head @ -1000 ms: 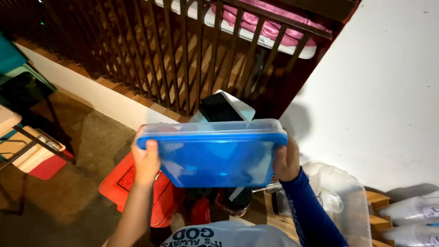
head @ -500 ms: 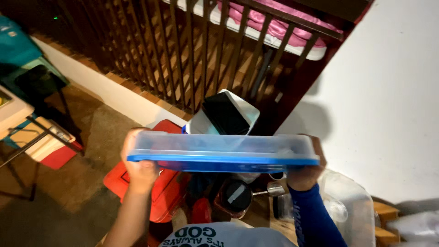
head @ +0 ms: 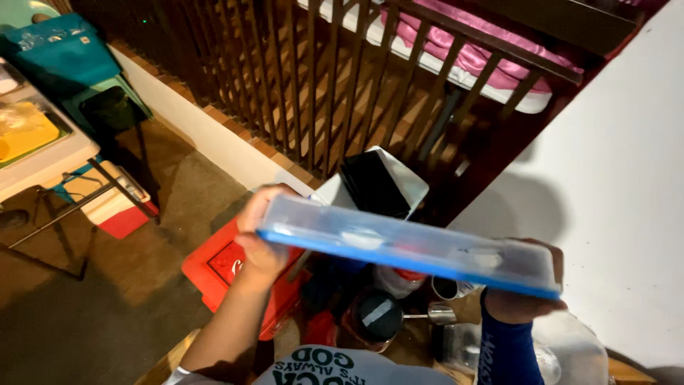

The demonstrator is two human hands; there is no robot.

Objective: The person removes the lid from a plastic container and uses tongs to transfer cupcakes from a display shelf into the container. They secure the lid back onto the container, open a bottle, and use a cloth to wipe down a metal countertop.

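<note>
A flat blue plastic lid [head: 406, 246] with a translucent rim is held level in front of me, seen almost edge-on and sloping down to the right. My left hand [head: 260, 232] grips its left end, thumb on top. My right hand [head: 524, 303], in a dark blue sleeve, grips its right end from below. Under the lid stand a white bin [head: 381, 182] with a black liner, a dark round-lidded jar [head: 375, 317] and metal cups [head: 445, 289].
A red plastic crate [head: 221, 267] lies on the floor below my left hand. A dark wooden railing [head: 313, 85] runs behind, with a white wall [head: 613, 192] to the right. At left are a folding table [head: 43, 153] and a teal box [head: 57, 53].
The lid has tipped from showing its broad face to lying nearly flat and edge-on. It has moved right and lower on that side; both hands have kept their grip.
</note>
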